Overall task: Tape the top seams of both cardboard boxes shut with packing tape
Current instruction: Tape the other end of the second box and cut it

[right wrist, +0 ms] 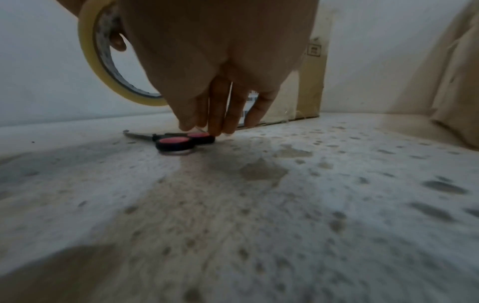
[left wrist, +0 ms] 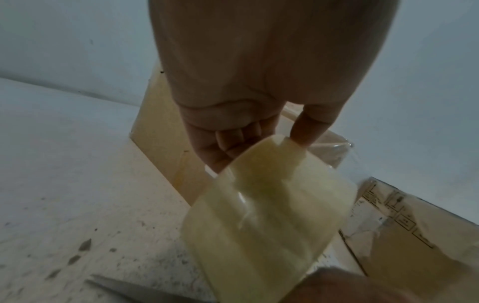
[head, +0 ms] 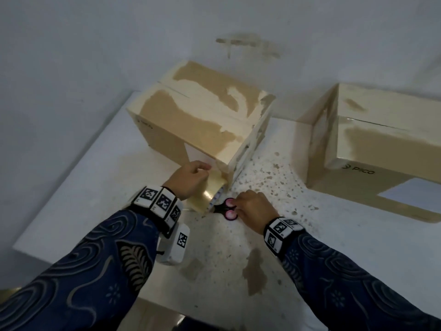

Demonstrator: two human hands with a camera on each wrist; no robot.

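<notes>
Two cardboard boxes stand on the white table: one in the middle (head: 202, 115), one at the right (head: 381, 144). My left hand (head: 202, 170) grips a roll of yellowish packing tape (head: 210, 194) just in front of the middle box's near corner; a strip seems to run from the roll up to that box. In the left wrist view the fingers (left wrist: 233, 143) curl round the tape roll (left wrist: 272, 205). Black scissors with pink handles (head: 226, 209) lie flat on the table. My right hand (head: 241, 206) reaches down, its straight fingertips (right wrist: 215, 129) touching the scissors (right wrist: 181, 140).
The speckled, stained table (head: 238, 259) has its front edge close to me and its left edge beside the middle box. A pale wall (head: 95, 56) rises right behind both boxes. A gap of bare tabletop separates the boxes.
</notes>
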